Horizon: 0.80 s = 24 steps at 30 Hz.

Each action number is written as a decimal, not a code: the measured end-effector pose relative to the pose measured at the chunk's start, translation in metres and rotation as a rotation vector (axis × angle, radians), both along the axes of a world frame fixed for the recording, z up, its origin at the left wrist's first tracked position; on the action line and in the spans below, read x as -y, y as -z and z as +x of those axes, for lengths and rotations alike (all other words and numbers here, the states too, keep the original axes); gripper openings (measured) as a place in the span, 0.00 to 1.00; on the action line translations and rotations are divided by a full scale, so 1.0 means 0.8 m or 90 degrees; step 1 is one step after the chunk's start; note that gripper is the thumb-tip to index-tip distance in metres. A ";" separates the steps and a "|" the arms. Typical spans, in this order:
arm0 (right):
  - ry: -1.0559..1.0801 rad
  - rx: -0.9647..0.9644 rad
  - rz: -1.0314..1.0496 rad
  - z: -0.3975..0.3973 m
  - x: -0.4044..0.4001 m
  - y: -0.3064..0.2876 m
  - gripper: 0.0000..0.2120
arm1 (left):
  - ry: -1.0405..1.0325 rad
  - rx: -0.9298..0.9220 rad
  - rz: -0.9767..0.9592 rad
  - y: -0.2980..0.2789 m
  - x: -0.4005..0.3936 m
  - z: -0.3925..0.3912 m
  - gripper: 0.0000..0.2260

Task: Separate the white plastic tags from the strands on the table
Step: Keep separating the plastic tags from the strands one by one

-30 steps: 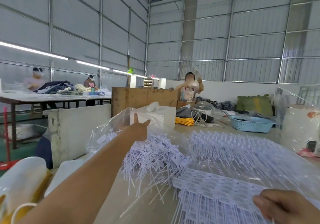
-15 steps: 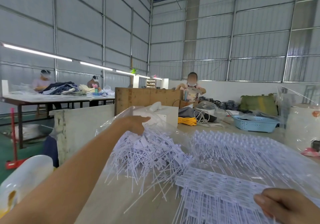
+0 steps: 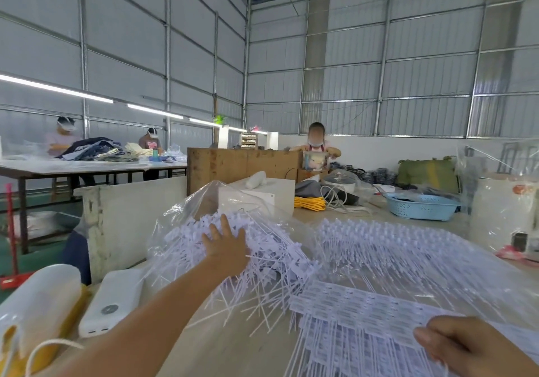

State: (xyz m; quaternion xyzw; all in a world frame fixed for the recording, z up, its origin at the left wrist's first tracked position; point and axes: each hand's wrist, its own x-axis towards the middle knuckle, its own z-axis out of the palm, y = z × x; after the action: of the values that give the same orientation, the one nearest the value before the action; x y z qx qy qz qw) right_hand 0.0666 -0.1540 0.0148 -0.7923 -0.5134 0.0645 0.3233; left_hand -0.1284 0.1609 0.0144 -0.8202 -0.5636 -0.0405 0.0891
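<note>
Left grip (image 3: pixel 224 242) lies flat on loose tags (image 3: pixel 262 248); right grip (image 3: pixel 466 347) (half cropped) seemingly pinches tag sheet (image 3: pixel 364 309).

Counts on and around the work table

Two hands; two heaps of white tag strands; one blue basket (image 3: pixel 421 208); one yellow cord coil (image 3: pixel 309 202); one white power bank (image 3: pixel 112 303); three other workers at the far tables.

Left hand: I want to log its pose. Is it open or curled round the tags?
Open: the left hand lies flat, fingers spread, on the loose tag pile, gripping nothing.
</note>
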 end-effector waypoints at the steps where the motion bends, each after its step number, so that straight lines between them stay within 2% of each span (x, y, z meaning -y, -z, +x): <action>1: 0.017 0.020 -0.001 -0.001 -0.002 0.004 0.20 | 0.002 0.009 -0.007 0.002 0.001 0.000 0.27; 4: 0.064 0.157 -0.038 -0.009 -0.005 0.016 0.18 | 0.001 0.001 -0.006 -0.004 0.010 -0.007 0.29; 8: 0.075 0.233 -0.066 -0.012 -0.008 0.030 0.10 | 0.032 -0.099 0.065 -0.023 0.039 -0.024 0.33; 10: 0.083 0.296 -0.099 -0.015 -0.012 0.025 0.06 | 0.140 -0.097 0.159 -0.023 0.054 -0.032 0.30; 11: 0.074 0.331 -0.112 -0.018 -0.016 0.019 0.08 | 0.231 -0.076 0.171 -0.018 0.057 -0.035 0.27; 13: 0.015 0.334 -0.098 -0.038 -0.033 0.003 0.10 | 0.437 -0.067 0.087 -0.003 0.062 -0.042 0.26; 15: -0.088 0.282 -0.090 -0.071 -0.057 -0.013 0.08 | 0.530 -0.163 0.011 0.016 0.062 -0.044 0.27; 17: -0.178 0.244 -0.113 -0.105 -0.084 -0.018 0.08 | 0.530 -0.256 0.045 0.027 0.050 -0.046 0.27; 21: -0.217 0.277 -0.191 -0.143 -0.127 -0.007 0.09 | 0.476 -0.283 0.144 0.014 0.020 -0.053 0.25; 24: -0.223 0.305 -0.260 -0.151 -0.146 0.002 0.10 | 0.474 -0.310 0.174 0.001 0.004 -0.056 0.25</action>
State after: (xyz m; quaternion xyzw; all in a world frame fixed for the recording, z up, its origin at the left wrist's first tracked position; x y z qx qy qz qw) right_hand -0.0545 -0.0370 0.0135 -0.7330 -0.6793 0.0323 0.0129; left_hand -0.1733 0.1580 0.0139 -0.9332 -0.1827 0.0499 0.3055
